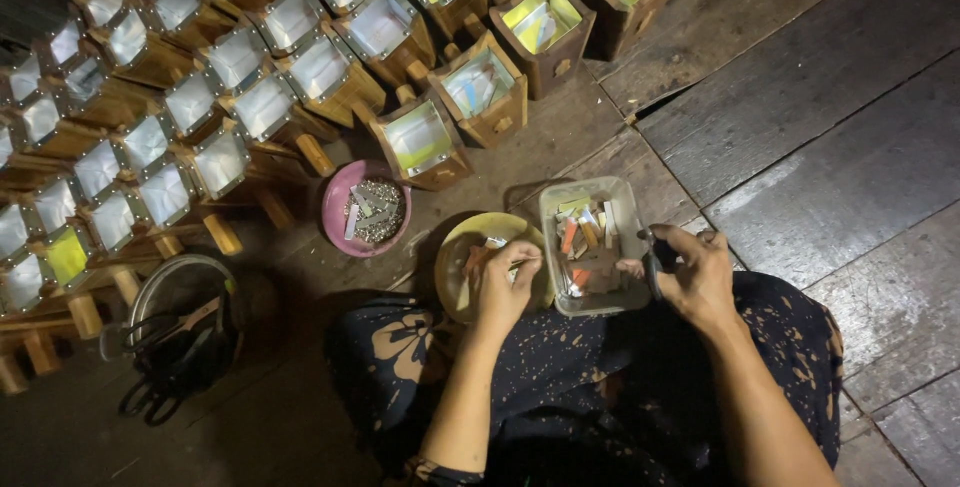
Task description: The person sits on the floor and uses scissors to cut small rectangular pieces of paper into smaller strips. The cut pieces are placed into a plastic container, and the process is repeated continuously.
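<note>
A dark tool [652,265], too dim to be identified, is gripped in the right hand [693,272], whose fingers are curled around it at the right edge of a clear tub [592,244] just right of frame centre. The tub is filled with small coloured strips [584,237]. A small pale piece [513,268] is pinched by the closed left hand [503,282] over a yellow bowl [463,257], which touches the tub's left side. Both containers are set on the wooden floor [820,137] just above the dark patterned lap [600,377]. Left of the bowl, a pink bowl [340,209] of small metal bits is seen. Rows of wooden boxes [470,87] with pale linings are spread across the upper left and top of the frame. At the lower left, scissors [160,332] are laid in a metal basin [185,312].
</note>
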